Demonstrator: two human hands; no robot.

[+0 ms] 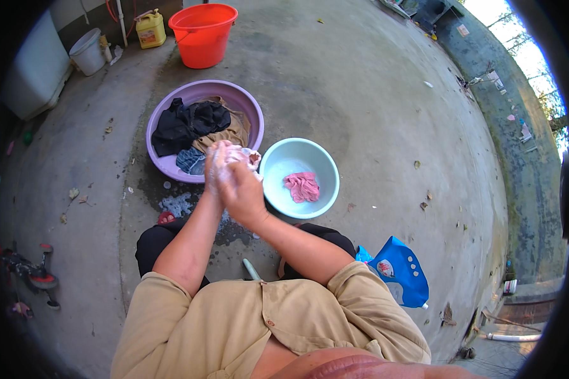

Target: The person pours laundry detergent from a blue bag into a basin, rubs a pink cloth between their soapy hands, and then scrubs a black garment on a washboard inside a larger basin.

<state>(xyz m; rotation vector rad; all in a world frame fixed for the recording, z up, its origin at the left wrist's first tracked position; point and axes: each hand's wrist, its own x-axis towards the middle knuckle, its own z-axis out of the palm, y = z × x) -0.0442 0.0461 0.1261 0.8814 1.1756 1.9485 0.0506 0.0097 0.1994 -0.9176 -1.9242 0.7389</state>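
My left hand (214, 166) and my right hand (243, 189) are pressed together over the near right rim of a purple plastic basin (261, 111). Between them is a light pinkish, soapy cloth (252, 158), and white suds coat the fingers. In the basin lie a black garment (185, 123), a tan garment (234, 128) and blue denim (189, 161). Beside it, a pale blue basin (329, 163) holds a crumpled pink cloth (302, 186).
A red bucket (204, 42), a yellow jug (150, 31) and a whitish bucket (87, 52) stand at the upper left. A blue pouch (400, 275) lies at lower right. Suds wet the concrete (176, 204). A small wheeled toy (31, 270) is far left.
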